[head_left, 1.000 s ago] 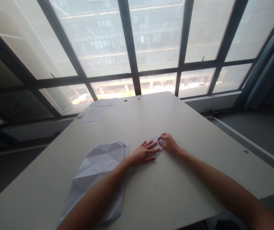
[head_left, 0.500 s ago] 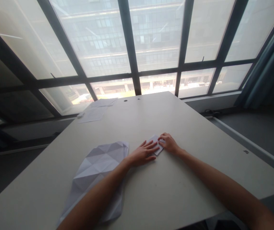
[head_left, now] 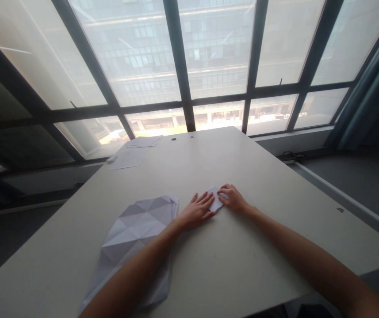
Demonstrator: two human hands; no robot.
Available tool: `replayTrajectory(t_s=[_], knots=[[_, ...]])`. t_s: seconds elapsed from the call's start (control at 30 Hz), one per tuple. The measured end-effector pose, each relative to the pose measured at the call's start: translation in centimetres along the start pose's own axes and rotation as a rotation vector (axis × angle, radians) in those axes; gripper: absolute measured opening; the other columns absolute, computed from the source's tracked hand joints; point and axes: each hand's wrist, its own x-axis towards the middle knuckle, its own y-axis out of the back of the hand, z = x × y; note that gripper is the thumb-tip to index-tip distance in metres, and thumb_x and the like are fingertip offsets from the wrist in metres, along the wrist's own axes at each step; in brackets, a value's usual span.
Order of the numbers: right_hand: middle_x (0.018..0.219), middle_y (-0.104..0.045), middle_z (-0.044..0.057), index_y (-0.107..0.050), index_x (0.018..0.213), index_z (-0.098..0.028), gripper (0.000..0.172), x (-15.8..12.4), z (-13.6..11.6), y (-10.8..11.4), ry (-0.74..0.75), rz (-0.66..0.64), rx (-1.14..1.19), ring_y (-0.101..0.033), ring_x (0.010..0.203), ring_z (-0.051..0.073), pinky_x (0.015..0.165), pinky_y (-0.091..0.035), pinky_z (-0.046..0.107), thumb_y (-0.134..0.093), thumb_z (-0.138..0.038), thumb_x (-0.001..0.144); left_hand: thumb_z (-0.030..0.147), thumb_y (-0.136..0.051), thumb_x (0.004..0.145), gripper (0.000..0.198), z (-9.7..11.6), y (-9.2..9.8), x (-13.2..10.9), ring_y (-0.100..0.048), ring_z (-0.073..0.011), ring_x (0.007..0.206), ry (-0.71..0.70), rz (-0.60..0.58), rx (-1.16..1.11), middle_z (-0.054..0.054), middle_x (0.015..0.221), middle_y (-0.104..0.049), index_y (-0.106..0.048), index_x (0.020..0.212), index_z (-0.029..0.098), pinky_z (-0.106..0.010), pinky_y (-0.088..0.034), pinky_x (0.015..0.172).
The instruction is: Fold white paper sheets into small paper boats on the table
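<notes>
A small folded piece of white paper (head_left: 215, 204) lies on the white table between my two hands. My left hand (head_left: 197, 212) rests flat with fingers spread, its fingertips over the paper's left side. At the paper's right edge is my right hand (head_left: 233, 198), its fingers curled and pinched on the fold. Under and beside my left forearm lies a large creased sheet of white paper (head_left: 143, 219), marked with a pattern of triangular folds; the forearm hides part of it.
Several flat white sheets (head_left: 128, 159) lie at the table's far left corner, with a small whitish item (head_left: 111, 159) beside them. The white table (head_left: 205, 163) reaches towards tall dark-framed windows (head_left: 184, 66). A blue curtain (head_left: 358, 95) hangs at the right.
My left hand has drawn back slightly to the left, so more of the folded paper shows. My right hand has barely shifted and stays at the paper's right edge.
</notes>
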Motion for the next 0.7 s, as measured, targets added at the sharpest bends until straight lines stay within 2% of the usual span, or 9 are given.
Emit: replayTrajectory(t_s=[0.53,0.7], knots=[[0.105,-0.063,0.009,-0.071,0.103,-0.02,0.022,0.01,-0.07,0.0,-0.006,-0.005,0.002,-0.055,0.104,0.023,0.096,-0.043,0.035,-0.063,-0.023,0.083,0.061,-0.028,0.096,0.07,-0.02,-0.07,0.01,-0.011,-0.0258,0.147,0.007,0.032,-0.051,-0.006,0.159,-0.019,-0.012,0.154,0.026,-0.05,-0.009,0.118],[0.105,-0.063,0.009,-0.072,0.102,-0.021,0.021,0.0,-0.17,0.0,-0.012,-0.002,-0.002,-0.056,0.103,0.023,0.095,-0.043,0.035,-0.063,-0.023,0.082,0.057,-0.029,0.098,0.056,0.18,0.55,-0.22,-0.006,-0.0299,0.147,-0.02,-0.011,-0.048,-0.002,0.16,-0.01,-0.02,0.151,0.04,-0.057,-0.009,0.115]])
